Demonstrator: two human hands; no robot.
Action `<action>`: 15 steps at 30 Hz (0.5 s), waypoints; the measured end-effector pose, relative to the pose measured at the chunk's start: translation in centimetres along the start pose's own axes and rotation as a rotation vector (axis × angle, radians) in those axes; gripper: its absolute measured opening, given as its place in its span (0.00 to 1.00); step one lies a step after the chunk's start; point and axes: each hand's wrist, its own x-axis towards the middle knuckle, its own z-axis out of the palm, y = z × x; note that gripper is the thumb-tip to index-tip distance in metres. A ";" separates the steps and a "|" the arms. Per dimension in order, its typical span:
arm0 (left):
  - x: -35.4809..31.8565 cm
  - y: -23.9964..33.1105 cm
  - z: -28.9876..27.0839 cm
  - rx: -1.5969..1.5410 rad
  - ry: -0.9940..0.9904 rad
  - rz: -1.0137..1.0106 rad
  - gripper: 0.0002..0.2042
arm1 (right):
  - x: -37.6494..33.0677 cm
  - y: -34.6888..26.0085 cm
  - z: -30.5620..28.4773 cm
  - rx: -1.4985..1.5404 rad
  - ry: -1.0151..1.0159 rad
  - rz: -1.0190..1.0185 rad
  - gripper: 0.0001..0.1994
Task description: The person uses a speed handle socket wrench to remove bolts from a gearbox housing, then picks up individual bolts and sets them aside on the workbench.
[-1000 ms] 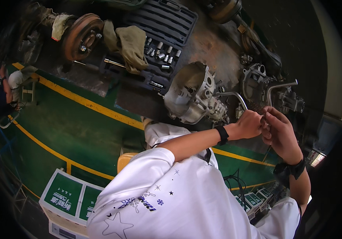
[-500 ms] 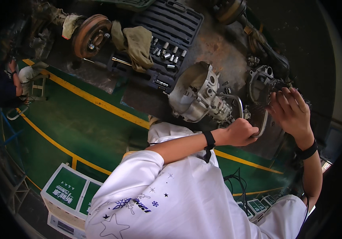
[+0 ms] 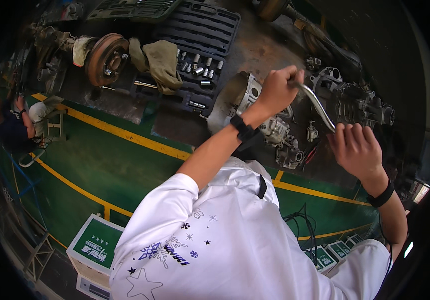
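My left hand (image 3: 277,91) is closed round the upper end of a shiny, crank-shaped metal rod (image 3: 317,104). At its lower end my right hand (image 3: 356,151) has its fingers curled, gripping the rod. The rod slants between my two hands, above the bench. Under my left hand and wrist lies a large silver gearbox housing (image 3: 225,104) with a wide bell mouth, partly hidden by my forearm. Its smaller cast end (image 3: 276,131) shows below the wrist. Beyond my right hand sits a second open metal casing with ribs (image 3: 351,100).
An open dark socket case (image 3: 202,30) holds several sockets, with an olive cloth (image 3: 162,65) across its edge. A rusty brake drum (image 3: 106,60) stands left of it. Small metal parts (image 3: 312,131) and a red-handled tool (image 3: 310,155) lie nearby. Another person (image 3: 15,120) sits far left.
My left hand has moved up and away with the rod, over the gearbox housing. My right hand has come down and its fingers have closed on the rod. The view has shifted slightly.
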 end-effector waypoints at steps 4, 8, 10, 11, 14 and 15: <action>1.6 -0.2 7.8 0.124 -0.098 0.068 0.15 | 4.6 -2.7 -3.1 -0.251 0.095 -0.207 0.03; -9.8 2.9 11.5 0.659 -0.083 0.346 0.15 | 4.5 -1.9 -1.1 -0.194 -0.010 -0.042 0.08; -11.0 0.5 12.1 0.392 -0.111 0.621 0.12 | 3.5 -1.2 0.0 -0.176 -0.006 -0.006 0.13; -11.9 0.8 11.4 0.086 -0.396 0.323 0.09 | 3.0 -1.0 0.5 -0.175 0.056 0.019 0.06; -13.0 0.6 9.9 -0.161 -0.638 0.043 0.10 | 4.1 -0.1 1.1 -0.132 0.083 0.044 0.09; -12.6 1.5 8.6 -0.117 -0.651 0.004 0.10 | 4.0 0.7 1.6 -0.105 0.000 0.079 0.12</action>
